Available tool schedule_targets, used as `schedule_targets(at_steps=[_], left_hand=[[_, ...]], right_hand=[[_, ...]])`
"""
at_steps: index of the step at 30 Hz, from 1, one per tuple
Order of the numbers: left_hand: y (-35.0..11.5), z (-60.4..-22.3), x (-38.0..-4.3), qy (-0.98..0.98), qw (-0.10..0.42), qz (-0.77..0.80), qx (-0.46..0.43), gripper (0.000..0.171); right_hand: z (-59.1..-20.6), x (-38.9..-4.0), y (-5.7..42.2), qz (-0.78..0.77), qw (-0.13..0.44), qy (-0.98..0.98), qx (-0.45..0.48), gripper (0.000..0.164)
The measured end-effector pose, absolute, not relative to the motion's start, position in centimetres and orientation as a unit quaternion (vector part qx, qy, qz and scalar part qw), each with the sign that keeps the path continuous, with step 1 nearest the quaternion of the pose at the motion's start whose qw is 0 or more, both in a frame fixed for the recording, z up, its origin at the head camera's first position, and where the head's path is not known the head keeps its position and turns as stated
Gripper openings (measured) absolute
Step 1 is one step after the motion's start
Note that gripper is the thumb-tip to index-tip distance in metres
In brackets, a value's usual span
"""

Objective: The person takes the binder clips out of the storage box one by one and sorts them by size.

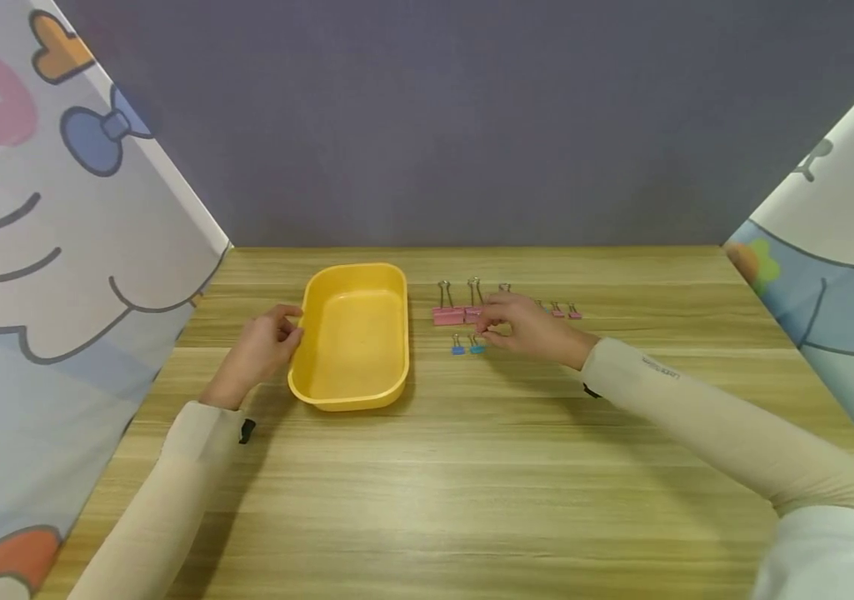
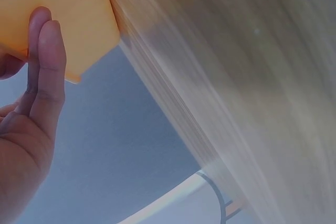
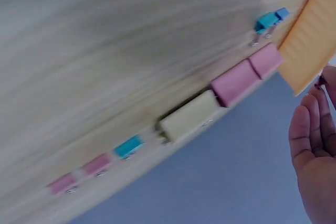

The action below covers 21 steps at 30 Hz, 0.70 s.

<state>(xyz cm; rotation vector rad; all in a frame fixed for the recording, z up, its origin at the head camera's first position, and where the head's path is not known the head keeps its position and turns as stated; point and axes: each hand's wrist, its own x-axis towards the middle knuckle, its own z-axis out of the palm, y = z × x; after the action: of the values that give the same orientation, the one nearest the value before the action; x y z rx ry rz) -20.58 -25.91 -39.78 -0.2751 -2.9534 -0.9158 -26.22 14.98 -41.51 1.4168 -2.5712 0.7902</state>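
My left hand (image 1: 260, 348) is at the left side of a yellow plastic tray (image 1: 355, 342), its straight fingers touching the outer wall. To the right of the tray, my right hand (image 1: 522, 327) pinches a small dark-pink binder clip (image 3: 319, 82) between thumb and fingertips, mostly covered by them. That hand is over a row of binder clips. Two large pink clips (image 1: 448, 316) stand at the row's left. A large cream clip (image 3: 189, 116) is largely behind the hand in the head view. A small blue clip (image 1: 458, 351) and a small teal clip (image 1: 476, 349) lie in front.
Farther right along the row are a small teal clip (image 3: 128, 146) and two small pink clips (image 1: 575, 316). Everything stands on a wood-grain table (image 1: 427, 500). A grey panel (image 1: 471, 125) rises behind it, with cartoon-printed cloth (image 1: 59, 250) on both sides.
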Motion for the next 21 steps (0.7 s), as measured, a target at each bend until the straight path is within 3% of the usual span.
schedule_targets(at_steps=[21], left_hand=[[-26.5,-40.1,-20.4,-0.956,0.028,-0.280,-0.086,0.033]], right_hand=[[-45.2,-26.8,17.1,0.252,-0.039,-0.875,0.412,0.011]])
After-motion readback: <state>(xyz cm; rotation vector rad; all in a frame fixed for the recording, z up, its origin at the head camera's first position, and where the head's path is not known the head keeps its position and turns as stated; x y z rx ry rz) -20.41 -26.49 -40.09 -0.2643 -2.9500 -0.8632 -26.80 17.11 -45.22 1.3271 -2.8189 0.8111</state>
